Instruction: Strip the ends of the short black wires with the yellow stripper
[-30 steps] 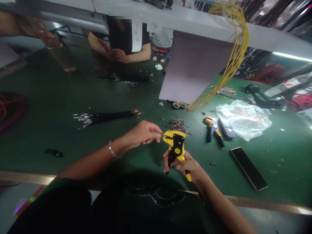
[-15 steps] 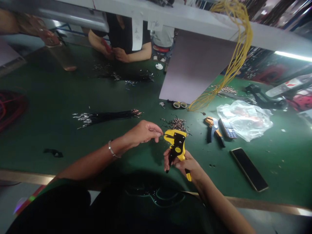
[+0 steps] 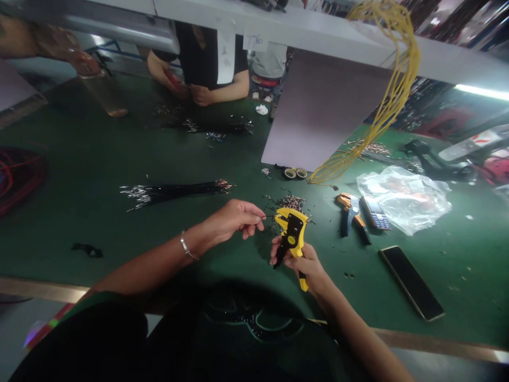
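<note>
My left hand (image 3: 242,216) pinches a thin dark wire (image 3: 269,216) between thumb and forefinger, its end pointing right. That end lies close to the jaws of a yellow and black wire stripper (image 3: 293,236); whether it touches them I cannot tell. Wrapped round the stripper's handles is my right hand (image 3: 304,261). Beyond the stripper lies a heap of small cut wire bits (image 3: 291,201). A bundle of black wires (image 3: 178,189) with silvery ends at left and coppery ends at right rests on the green table (image 3: 99,159).
Right of the stripper lie an orange and black wire stripper (image 3: 350,216), a keypad phone (image 3: 376,213), a plastic bag (image 3: 409,199) and a smartphone (image 3: 411,283). Yellow wires (image 3: 393,101) hang from the shelf (image 3: 326,37). Two tape rolls (image 3: 295,173) sit behind. A co-worker's hands (image 3: 201,94) are opposite.
The wire stripper in my right hand has shifted slightly right, away from my left hand, and more of the wire shows between them. My left hand's lower fingers have spread a little.
</note>
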A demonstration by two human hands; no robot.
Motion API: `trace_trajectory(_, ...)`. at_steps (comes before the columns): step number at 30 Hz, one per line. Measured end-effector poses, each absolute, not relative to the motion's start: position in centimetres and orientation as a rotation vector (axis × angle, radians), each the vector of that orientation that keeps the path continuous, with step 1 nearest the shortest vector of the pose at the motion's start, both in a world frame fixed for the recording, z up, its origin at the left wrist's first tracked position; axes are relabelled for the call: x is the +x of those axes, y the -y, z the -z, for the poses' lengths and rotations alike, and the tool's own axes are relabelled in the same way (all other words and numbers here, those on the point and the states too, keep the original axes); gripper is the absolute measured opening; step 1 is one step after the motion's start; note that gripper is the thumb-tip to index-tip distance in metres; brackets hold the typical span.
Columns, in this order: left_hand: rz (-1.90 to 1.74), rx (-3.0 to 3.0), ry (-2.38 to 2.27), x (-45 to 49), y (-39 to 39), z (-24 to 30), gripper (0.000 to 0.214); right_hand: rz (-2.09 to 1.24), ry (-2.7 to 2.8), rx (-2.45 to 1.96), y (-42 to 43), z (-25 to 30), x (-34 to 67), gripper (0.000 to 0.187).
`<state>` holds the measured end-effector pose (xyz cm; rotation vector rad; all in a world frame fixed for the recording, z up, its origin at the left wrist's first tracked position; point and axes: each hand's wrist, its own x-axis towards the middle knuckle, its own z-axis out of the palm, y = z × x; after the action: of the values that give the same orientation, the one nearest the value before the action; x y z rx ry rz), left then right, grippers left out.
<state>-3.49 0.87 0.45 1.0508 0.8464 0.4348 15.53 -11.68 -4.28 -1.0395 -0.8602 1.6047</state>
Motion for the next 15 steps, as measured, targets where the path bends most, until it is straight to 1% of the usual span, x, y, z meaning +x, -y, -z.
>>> trace_trajectory(8, -0.467, 1.114, -0.871, -3.69, -0.99, -0.58, 0.011, -1.779, 0.84, -0.852, 11.4, 4.1, 15.66, 0.042)
trace_trajectory(15, -0.441, 1.136, -0.912, -3.56, -0.76, -1.2, 0.008, -1.835, 0.86, -0.83, 11.36, 4.45, 15.59, 0.043)
